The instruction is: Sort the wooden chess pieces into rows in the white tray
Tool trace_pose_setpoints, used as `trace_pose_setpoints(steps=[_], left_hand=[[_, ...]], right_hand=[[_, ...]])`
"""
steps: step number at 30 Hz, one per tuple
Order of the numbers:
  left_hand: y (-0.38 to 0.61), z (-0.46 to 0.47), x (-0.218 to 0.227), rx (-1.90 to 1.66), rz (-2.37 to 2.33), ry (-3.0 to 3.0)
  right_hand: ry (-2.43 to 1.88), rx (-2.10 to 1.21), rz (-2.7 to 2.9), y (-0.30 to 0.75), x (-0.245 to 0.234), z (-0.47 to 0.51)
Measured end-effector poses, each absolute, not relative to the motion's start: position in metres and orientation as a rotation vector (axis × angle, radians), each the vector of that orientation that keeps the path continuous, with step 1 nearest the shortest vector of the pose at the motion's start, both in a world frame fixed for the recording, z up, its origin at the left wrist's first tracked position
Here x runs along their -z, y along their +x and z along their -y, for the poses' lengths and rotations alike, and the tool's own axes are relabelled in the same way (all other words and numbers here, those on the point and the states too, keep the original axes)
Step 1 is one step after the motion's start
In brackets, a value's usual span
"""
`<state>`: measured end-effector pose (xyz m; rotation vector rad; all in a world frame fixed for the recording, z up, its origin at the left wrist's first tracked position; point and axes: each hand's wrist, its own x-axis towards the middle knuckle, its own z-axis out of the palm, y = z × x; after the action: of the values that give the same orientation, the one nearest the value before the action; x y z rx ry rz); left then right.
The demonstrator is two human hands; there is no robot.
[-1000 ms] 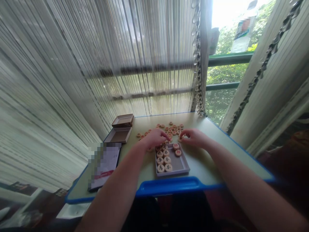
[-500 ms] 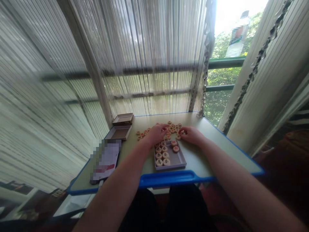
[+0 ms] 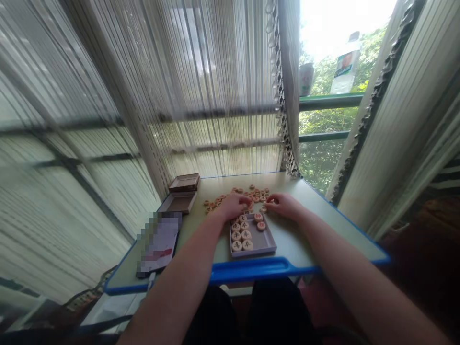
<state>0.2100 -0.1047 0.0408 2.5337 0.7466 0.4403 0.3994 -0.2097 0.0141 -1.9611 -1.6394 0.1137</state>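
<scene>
Round wooden Chinese chess pieces (image 3: 256, 199) lie loosely spread over the middle of the table. My left hand (image 3: 235, 206) is among them, behind the box tray; its fingers are curled together around a piece, partly hidden by the hand. To the right, my right hand (image 3: 282, 205) is pinched on another piece at the edge of the spread, with a loose piece (image 3: 263, 209) just beside its fingertips. In front of both hands sits a shallow box tray (image 3: 266, 249). Dark-marked pieces (image 3: 246, 235) fill two columns at its left, and two red-marked pieces (image 3: 260, 225) lie at its upper right.
A phone (image 3: 161, 244) with a cable lies at the table's left side. Behind it are an open box part (image 3: 179, 202) and a brown box (image 3: 184, 182). The table (image 3: 345, 239) has a blue rim. String curtains (image 3: 215, 86) hang at the back; a bottle (image 3: 345, 64) stands by the window.
My left hand has drawn slightly back towards the tray, its fingers lower among the pieces. My right hand stays nearly in place. The view has shifted a little.
</scene>
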Motion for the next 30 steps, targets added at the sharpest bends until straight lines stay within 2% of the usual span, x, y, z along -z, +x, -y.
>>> trace_pose_setpoints(steps=[21,30], left_hand=[[0.2103,0.0994,-0.0404,-0.464,-0.806,2.750],[0.2137,0.0983,-0.0344,-0.431,-0.474,2.557]], right_hand=[[-1.999,-0.123,1.620,0.4010,-0.0121,0.2071],[-1.999,-0.125,1.642,0.4003,-0.0121,0.2076]])
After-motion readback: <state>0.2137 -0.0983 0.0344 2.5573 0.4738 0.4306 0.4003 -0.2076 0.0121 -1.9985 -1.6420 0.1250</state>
